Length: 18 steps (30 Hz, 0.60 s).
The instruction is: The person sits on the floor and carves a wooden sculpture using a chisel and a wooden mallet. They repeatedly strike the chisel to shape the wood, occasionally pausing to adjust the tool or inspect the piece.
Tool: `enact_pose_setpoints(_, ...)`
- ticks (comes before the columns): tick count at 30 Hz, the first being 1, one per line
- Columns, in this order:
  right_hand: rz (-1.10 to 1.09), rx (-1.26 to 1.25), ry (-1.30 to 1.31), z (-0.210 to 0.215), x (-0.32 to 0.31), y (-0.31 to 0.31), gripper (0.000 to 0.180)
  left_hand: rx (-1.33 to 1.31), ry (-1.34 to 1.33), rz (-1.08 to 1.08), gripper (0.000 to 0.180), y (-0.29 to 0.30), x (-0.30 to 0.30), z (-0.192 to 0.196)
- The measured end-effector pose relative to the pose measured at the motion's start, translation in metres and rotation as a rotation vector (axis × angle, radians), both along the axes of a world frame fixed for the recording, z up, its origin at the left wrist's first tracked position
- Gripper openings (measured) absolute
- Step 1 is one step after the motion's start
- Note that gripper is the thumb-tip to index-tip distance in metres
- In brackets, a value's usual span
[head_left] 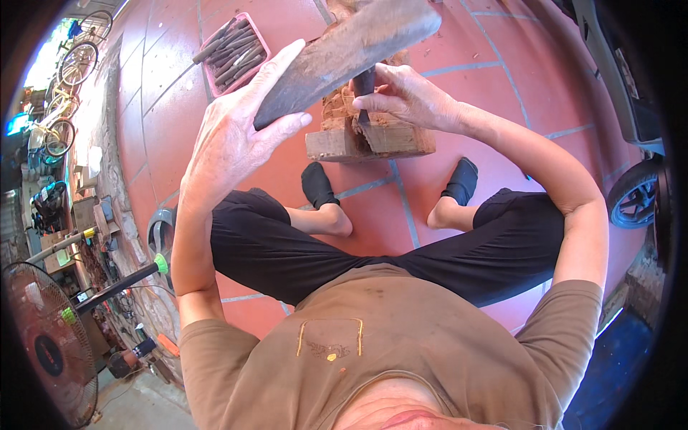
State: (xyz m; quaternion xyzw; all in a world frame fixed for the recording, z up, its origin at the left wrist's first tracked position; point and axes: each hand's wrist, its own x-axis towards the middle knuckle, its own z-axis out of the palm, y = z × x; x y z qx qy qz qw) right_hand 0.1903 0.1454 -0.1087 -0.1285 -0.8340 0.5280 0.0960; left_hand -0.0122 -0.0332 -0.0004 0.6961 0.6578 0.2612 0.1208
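My left hand (233, 132) is closed on one end of a thick, worn wooden mallet (344, 54), shaped like a flat bat. The mallet slants up to the right and covers part of what lies beyond it. My right hand (416, 97) pinches a dark chisel (364, 82) and holds it upright, its lower end at the carved wood. That reddish-brown wood (335, 107) rests on a wooden block (398, 137) between my feet. Just above the chisel's top passes the mallet's lower edge; whether they touch I cannot tell.
A pink tray (266, 44) full of dark chisel-like tools stands on the red tiled floor (179, 93), beyond my left hand. At the left are a fan (50, 344) and several bicycles (77, 63). A vehicle's wheel (636, 193) stands at the right.
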Motion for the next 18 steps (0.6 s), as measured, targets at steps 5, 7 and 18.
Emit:
enact_pose_setpoints(5, 0.0, -0.242, 0.05, -0.003, 0.014, 0.009, 0.028, -0.042, -0.107, 0.055, 0.075, -0.001, -0.007, -0.001)
enact_pose_setpoints(7, -0.017, -0.28, 0.038, -0.005, 0.02, 0.011, 0.028, -0.067, -0.16, 0.079, 0.075, -0.001, -0.005, 0.003)
enact_pose_setpoints(18, 0.023, -0.173, 0.042, -0.006, 0.021, 0.01, 0.03, 0.092, -0.303, 0.018, 0.074, 0.004, 0.014, 0.01)
